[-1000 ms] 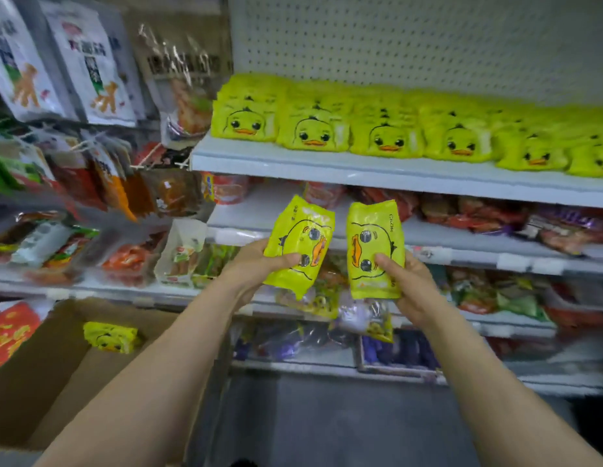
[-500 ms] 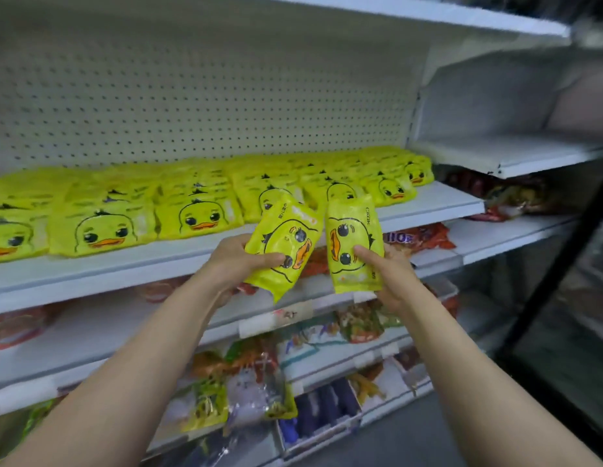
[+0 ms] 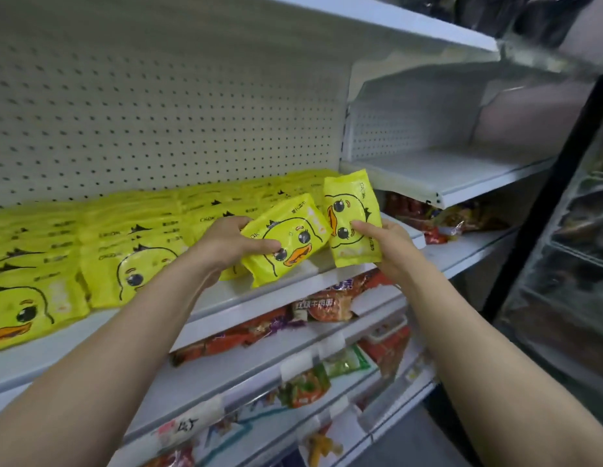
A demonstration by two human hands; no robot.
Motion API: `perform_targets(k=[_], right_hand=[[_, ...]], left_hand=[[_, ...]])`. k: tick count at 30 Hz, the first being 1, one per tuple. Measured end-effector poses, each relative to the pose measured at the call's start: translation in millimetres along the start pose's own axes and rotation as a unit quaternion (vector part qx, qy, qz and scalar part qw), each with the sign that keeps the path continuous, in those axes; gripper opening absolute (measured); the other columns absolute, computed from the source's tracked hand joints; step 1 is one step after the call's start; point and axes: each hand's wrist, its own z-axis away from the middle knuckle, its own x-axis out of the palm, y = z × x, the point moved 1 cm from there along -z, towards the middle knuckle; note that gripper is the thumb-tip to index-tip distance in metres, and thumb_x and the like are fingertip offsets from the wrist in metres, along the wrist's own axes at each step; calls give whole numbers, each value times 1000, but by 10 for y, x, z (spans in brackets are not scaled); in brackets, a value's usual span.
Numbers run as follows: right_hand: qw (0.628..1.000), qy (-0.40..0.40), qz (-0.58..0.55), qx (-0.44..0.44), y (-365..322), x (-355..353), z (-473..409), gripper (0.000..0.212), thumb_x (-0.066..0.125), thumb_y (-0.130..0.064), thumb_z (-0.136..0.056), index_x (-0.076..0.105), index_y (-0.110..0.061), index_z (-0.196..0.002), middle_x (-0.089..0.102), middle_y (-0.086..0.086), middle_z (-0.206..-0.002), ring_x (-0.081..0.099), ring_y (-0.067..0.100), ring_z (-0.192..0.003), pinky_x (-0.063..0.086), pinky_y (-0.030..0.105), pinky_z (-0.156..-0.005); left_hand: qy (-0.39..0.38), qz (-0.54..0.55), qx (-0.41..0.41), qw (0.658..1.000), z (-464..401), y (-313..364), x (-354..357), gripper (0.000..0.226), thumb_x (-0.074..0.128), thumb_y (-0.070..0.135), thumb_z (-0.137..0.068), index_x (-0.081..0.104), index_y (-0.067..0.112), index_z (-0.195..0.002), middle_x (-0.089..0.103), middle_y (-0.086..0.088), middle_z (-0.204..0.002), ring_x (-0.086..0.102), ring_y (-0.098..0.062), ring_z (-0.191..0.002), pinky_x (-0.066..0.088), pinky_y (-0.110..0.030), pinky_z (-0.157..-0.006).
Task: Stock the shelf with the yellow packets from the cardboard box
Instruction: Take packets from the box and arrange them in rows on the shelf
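My left hand grips a yellow duck packet, tilted, just above the front edge of the white shelf. My right hand holds a second yellow duck packet upright beside it, near the shelf's right end. Rows of the same yellow packets lie stacked along the shelf to the left and behind. The cardboard box is out of view.
A perforated white back panel rises behind the shelf. Lower shelves carry red and green snack bags. To the right is another shelf bay, bare on top, and a dark glass-fronted case.
The view has swung right and up, away from the cardboard box. Both hands have carried their packets up from below the shelf to its right end.
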Motion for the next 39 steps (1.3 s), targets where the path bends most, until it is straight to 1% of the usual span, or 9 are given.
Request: perform_targets(k=[2, 6, 10, 12, 15, 19, 23, 36, 39], right_hand=[[999, -5, 31, 5, -57, -206, -203, 46, 79, -10, -79, 63, -3, -122, 71, 18, -113, 68, 41, -105, 54, 61, -87], [990, -36, 134, 6, -241, -611, -720, 41, 82, -10, -76, 68, -5, -114, 75, 14, -105, 72, 35, -97, 55, 56, -89], [950, -126, 284, 23, -478, -940, -1239, 40, 82, -14, -77, 68, -10, -114, 77, 7, -99, 74, 26, -90, 58, 42, -87], [917, -170, 359, 33, -570, -1063, -1516, 43, 85, -19, -74, 69, -13, -114, 77, 4, -100, 73, 23, -92, 57, 41, -89], [844, -229, 484, 9, -620, -1130, -1914, 79, 92, -48, -56, 64, -19, -125, 71, -2, -119, 67, 19, -110, 51, 41, -101], [760, -271, 587, -58, -736, -1045, -2223, 47, 87, -36, -70, 69, -20, -111, 71, -8, -106, 66, 17, -103, 51, 33, -94], [682, -293, 661, -111, -792, -889, -2393, 65, 84, -32, -75, 57, -17, -133, 60, -1, -126, 56, 22, -116, 46, 32, -98], [726, -252, 592, -242, -448, -907, -2715, 66, 86, -33, -71, 57, -28, -129, 59, 3, -132, 54, 20, -123, 46, 34, -99], [791, -240, 491, -276, -502, -920, -2532, 54, 78, -40, -81, 58, -25, -129, 62, -1, -128, 55, 15, -121, 45, 35, -102]], left_hand=[[-8, -27, -7, 1000, -158, 59, 126, 104, 94, 51, -42, 55, 18, -133, 56, 8, -130, 54, -19, -121, 42, -34, -101], [-18, -85, -20, 996, -437, 150, 433, 101, 88, 32, -61, 38, 12, -146, 37, -5, -152, 34, -23, -139, 30, -31, -106], [-21, -121, -56, 991, -598, 235, 740, 104, 88, 35, -58, 37, 14, -147, 32, -3, -155, 29, -22, -142, 24, -36, -115], [-8, -137, -72, 988, -683, 299, 880, 109, 87, 40, -52, 37, 16, -146, 32, -2, -155, 29, -22, -143, 24, -38, -116], [17, -152, -84, 985, -800, 357, 1077, 105, 88, 41, -56, 39, 18, -145, 34, 0, -154, 30, -21, -142, 25, -38, -116], [46, -128, -103, 985, -881, 386, 1305, 94, 88, 28, -66, 38, 15, -145, 33, -2, -155, 30, -21, -142, 29, -36, -113], [63, -123, -117, 983, -944, 448, 1461, 94, 87, 29, -66, 38, 16, -146, 30, -1, -156, 28, -21, -143, 29, -36, -111], [66, -149, -134, 977, -1197, 652, 1729, 87, 86, 27, -68, 42, 16, -142, 33, -3, -154, 31, -21, -141, 31, -28, -103], [68, -152, -134, 977, -1260, 692, 1794, 89, 87, 29, -67, 41, 15, -142, 34, -4, -153, 33, -22, -140, 35, -29, -99]])
